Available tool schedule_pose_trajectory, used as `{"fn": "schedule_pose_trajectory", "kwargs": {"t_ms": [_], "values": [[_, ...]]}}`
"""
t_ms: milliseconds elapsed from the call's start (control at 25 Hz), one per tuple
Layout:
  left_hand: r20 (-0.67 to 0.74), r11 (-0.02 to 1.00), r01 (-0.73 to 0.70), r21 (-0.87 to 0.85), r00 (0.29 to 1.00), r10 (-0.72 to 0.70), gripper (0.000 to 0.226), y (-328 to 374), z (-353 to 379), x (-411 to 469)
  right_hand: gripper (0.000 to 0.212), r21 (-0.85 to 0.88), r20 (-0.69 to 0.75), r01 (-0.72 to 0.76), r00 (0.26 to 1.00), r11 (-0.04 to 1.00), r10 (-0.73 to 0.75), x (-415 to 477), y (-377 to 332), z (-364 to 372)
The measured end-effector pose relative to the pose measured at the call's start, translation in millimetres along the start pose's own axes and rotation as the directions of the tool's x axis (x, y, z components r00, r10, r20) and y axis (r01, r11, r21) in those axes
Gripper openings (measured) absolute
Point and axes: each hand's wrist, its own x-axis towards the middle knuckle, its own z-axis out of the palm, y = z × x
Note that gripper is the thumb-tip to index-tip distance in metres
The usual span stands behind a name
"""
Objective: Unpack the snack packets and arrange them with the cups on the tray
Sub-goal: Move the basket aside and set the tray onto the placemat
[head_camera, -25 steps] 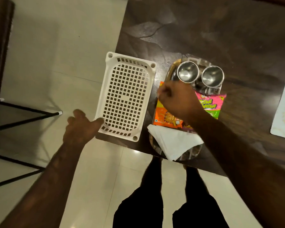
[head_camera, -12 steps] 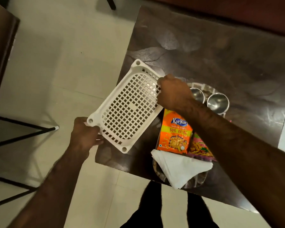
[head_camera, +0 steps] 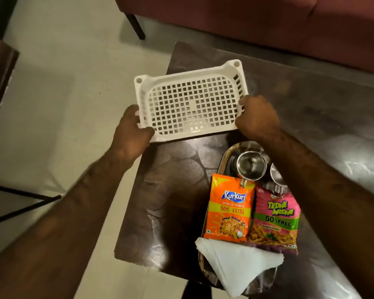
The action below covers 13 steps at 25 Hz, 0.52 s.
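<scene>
Basket between left hand — right hand

basket is plain white plastic with a square grid of holes, counter is dark brown with a glossy stone-like pattern. one snack packet is bright orange with a yellow band, the other packet is pink with green and yellow lettering. cups and tray are shiny steel, napkin white, floor pale cream tile, sofa dull maroon
</scene>
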Motion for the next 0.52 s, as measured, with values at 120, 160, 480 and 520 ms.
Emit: {"fn": "schedule_pose_trajectory", "kwargs": {"t_ms": [120, 160, 480, 520], "values": [[0.004, 0.994, -0.084, 0.073, 0.996, 0.084, 0.048, 23.8, 10.2, 31.5, 0.046, 0.065, -0.022, -0.043, 0.999, 0.997, 0.045, 10.8, 7.1, -8.1], [0.021, 0.986, -0.119, 0.116, 0.993, 0.117, 0.047, 30.6, 14.3, 39.9, 0.046, 0.078, -0.026, -0.060, 0.998, 0.995, 0.062, 13.9, 9.3, -9.6], [0.114, 0.923, -0.273, 0.269, 0.961, 0.251, 0.045, 71.1, 43.3, 79.6, 0.041, 0.195, -0.060, -0.147, 0.985, 0.970, 0.161, 24.5, 27.6, -22.3], [0.115, 0.921, -0.273, 0.277, 0.961, 0.251, 0.044, 73.6, 44.8, 82.6, 0.040, 0.204, -0.057, -0.145, 0.985, 0.968, 0.160, 23.4, 28.1, -21.7]]}}
